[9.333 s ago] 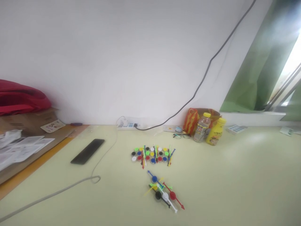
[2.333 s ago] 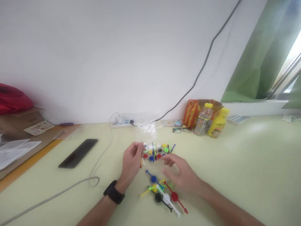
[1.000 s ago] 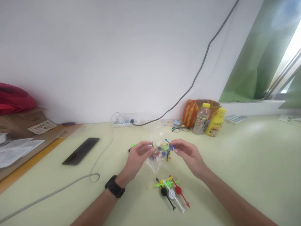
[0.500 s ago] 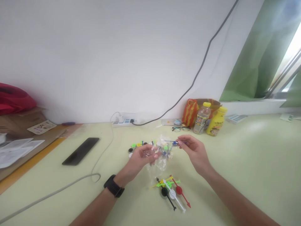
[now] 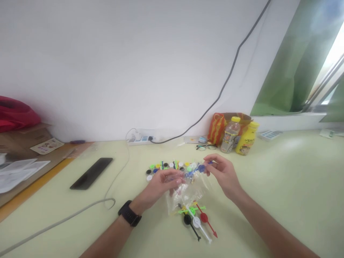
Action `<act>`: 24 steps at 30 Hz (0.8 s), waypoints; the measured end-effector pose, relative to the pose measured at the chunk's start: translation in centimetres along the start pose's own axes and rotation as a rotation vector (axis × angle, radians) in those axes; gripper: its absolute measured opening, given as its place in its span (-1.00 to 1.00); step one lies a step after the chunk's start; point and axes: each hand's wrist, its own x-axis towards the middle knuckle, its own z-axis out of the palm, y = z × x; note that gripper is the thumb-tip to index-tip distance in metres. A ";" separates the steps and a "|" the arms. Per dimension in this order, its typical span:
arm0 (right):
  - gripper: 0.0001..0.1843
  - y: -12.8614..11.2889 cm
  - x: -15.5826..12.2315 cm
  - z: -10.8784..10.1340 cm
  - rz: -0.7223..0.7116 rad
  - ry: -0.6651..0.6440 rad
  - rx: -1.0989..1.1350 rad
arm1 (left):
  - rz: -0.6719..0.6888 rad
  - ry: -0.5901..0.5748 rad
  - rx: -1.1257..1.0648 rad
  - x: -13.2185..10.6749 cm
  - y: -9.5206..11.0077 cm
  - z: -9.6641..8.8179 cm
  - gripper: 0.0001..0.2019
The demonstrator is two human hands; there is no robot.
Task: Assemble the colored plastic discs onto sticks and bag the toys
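My left hand (image 5: 168, 181) pinches a clear plastic bag (image 5: 189, 193), which hangs crumpled between my two hands. In the fingers of my right hand (image 5: 221, 173) is a blue spinner arrow (image 5: 201, 168), its tip pointing left at the bag's mouth. Below the bag lie several more spinner arrows on the table: a black one (image 5: 187, 219), a white one (image 5: 196, 222), a red one (image 5: 204, 217) and a green one (image 5: 192, 210), with a yellow one partly hidden by the bag. Behind my left hand sits a cluster of small coloured plastic pieces (image 5: 152, 167).
A black phone (image 5: 91, 173) and a grey cable (image 5: 67, 219) lie to the left. Along the wall are a power strip (image 5: 141, 141), glasses (image 5: 206, 147), a clear bottle (image 5: 230, 135), a yellow bottle (image 5: 247, 139) and a striped bag (image 5: 216, 127). Papers (image 5: 21, 172) and a carton (image 5: 24, 139) stand far left.
The blue spinner arrow in my right hand has swung so its round middle now shows, near the bag. The bag has spread out and hangs lower, covering part of the arrows below.
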 end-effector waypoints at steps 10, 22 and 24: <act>-0.73 0.6 0.3 -0.2 0.105 0.059 0.090 | 0.019 0.017 -0.021 0.0 0.1 -0.1 -0.61; -0.68 0.2 0.0 0.2 0.289 -0.080 0.298 | 0.031 0.050 -0.040 0.2 0.1 0.4 -0.58; -0.65 0.1 -0.1 0.2 0.304 -0.098 0.261 | 0.034 0.053 -0.020 0.2 0.1 0.5 -0.59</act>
